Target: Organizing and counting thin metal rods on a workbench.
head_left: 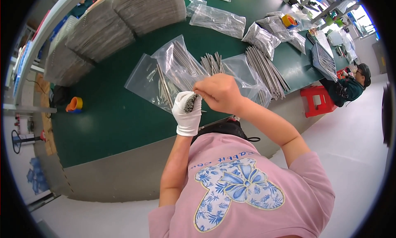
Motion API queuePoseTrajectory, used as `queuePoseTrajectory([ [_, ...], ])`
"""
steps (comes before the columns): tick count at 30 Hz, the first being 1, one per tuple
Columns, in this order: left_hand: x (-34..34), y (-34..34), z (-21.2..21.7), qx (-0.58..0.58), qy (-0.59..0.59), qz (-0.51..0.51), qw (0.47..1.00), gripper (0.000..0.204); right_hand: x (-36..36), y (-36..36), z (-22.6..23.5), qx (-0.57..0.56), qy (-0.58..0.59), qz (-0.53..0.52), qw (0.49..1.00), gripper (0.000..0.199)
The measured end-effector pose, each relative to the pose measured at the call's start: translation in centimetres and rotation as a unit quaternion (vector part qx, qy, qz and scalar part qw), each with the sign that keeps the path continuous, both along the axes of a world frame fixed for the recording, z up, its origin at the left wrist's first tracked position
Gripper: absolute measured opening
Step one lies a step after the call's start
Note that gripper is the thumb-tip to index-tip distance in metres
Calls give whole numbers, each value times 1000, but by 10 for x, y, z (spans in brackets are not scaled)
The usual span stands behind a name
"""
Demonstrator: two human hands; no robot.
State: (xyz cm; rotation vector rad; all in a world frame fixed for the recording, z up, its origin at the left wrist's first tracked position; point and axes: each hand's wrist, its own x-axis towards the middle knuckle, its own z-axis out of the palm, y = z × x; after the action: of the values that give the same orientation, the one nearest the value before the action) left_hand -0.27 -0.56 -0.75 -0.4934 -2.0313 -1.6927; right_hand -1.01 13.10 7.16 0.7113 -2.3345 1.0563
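My left hand (pixel 186 119), in a white glove, is wrapped round a bundle of thin metal tubes (pixel 190 104). Their open ends face up toward me. Beyond the glove, a clear plastic bag (pixel 167 55) lies around and over more of the tubes. My bare right hand (pixel 220 92) is pinched closed just right of the tube ends, touching or nearly touching the glove. Whatever is between its fingertips is too small to tell. A few loose tubes (pixel 165 85) lie on another clear bag (pixel 138 83) to the left.
A tube pile (pixel 266 71) and a shorter bunch (pixel 211 63) lie to the right on the green table (pixel 111 134). Filled bags (pixel 264 40) stand behind. Wrapped stacks (pixel 150 9) line the back left. Tape rolls (pixel 74 104) sit nearby. A person (pixel 350 87) sits far right, near a red stool (pixel 317 101).
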Motion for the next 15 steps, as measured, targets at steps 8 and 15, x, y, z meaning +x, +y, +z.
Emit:
queuePoseTrajectory([
  [8,1,0,-2,0,-2,-15,1000,22,5,0,-1,18,33,-6,999,8],
  [15,0,-1,0,-4,-1,-15,1000,22,5,1,-2,38,48,-10,998,10],
])
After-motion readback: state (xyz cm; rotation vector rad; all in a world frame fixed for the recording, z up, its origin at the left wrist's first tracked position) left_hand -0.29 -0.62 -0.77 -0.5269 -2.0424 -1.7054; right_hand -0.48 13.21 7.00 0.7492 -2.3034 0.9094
